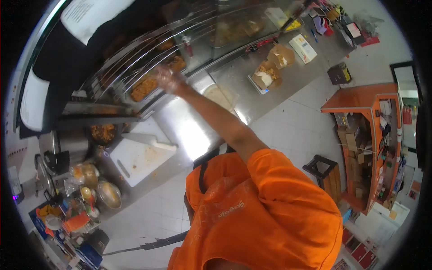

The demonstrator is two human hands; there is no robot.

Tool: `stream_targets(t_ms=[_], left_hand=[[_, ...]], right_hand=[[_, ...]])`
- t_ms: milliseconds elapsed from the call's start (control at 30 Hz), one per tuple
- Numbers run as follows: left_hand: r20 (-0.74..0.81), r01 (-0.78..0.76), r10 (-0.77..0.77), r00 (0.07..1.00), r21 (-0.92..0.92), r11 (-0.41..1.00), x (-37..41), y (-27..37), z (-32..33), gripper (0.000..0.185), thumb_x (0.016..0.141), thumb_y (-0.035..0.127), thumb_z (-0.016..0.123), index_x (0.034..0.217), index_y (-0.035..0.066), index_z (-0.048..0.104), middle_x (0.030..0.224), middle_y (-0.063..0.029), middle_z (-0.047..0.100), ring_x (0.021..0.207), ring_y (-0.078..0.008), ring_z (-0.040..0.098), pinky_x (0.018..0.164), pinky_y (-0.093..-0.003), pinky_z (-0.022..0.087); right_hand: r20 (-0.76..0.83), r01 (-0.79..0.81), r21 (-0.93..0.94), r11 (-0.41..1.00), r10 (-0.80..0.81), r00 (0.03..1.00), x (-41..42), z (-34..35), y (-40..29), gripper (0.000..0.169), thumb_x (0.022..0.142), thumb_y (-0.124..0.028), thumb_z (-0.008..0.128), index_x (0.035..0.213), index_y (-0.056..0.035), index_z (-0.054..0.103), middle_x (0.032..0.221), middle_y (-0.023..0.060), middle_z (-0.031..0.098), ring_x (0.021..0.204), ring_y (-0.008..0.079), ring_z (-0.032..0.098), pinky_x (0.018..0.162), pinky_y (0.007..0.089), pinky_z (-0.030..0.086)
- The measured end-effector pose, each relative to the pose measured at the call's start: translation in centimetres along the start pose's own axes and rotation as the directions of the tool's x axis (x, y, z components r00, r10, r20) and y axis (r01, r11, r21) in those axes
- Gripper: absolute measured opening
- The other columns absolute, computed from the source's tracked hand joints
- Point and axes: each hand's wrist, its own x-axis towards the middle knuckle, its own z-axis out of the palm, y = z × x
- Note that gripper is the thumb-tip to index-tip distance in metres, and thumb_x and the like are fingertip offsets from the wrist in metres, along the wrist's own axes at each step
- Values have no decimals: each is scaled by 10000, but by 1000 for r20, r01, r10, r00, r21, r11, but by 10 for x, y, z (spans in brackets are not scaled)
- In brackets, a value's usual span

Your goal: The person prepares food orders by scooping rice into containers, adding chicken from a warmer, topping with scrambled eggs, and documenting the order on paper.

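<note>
My right hand (168, 80), in a clear plastic glove, reaches into a display case with a wire rack (141, 62). It is over or beside a metal tray of browned, crumbly food (145, 88). The fingers are blurred, so whether they hold anything is unclear. Below my forearm, a pale round flatbread-like sheet (219, 96) lies on the steel counter (184, 125). My left hand is out of view. Toward the left, a large knife (141, 137) with a white handle rests on white cutting boards (143, 158).
One open cardboard food box (268, 76) sits on a small scale (258, 85), beside another box (280, 56). A white carton (302, 48) stands farther right. At left are a dark pan of food (104, 133), a steel pot (72, 145) and a metal bowl (109, 194). An orange shelf unit (359, 98) stands behind at right.
</note>
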Motion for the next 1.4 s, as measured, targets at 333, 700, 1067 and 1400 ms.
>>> stream_targets(t_ms=[333, 700, 1067, 1400], left_hand=[[29, -92, 88, 996, 169, 981, 15, 57, 31, 278, 955, 235, 593, 1189, 112, 679, 890, -56, 707, 640, -160, 591, 574, -317, 502], [127, -243, 211, 969, 371, 896, 36, 112, 75, 270, 956, 231, 596, 1176, 105, 689, 900, -61, 714, 676, -180, 617, 627, -331, 524], [262, -393, 334, 905, 219, 893, -16, 248, 105, 210, 948, 141, 587, 1052, 20, 723, 907, -81, 717, 834, -152, 646, 804, -306, 514], [140, -398, 376, 916, 193, 897, -37, 235, 90, 210, 974, 191, 613, 1039, 18, 712, 869, -78, 706, 800, -149, 679, 743, -306, 534]], right_hand=[[-700, -61, 152, 987, 151, 699, -175, -179, 180, 319, 850, -9, 635, 1167, -49, 631, 1123, 97, 672, 1071, 252, 633, 940, 346, 511], [-568, -589, 283, 756, 628, 532, -373, -226, 295, 187, 924, -13, 580, 1077, -50, 681, 1040, 116, 697, 962, 244, 670, 865, 342, 521], [-369, -491, 216, 844, 536, 760, -339, -201, 257, 191, 963, -127, 566, 1096, -30, 664, 1016, 121, 700, 946, 257, 676, 856, 378, 529], [-492, 226, 572, 788, 110, 863, -81, -155, 97, 396, 844, -97, 659, 1235, -90, 600, 1180, 139, 653, 1053, 324, 648, 900, 392, 531]])
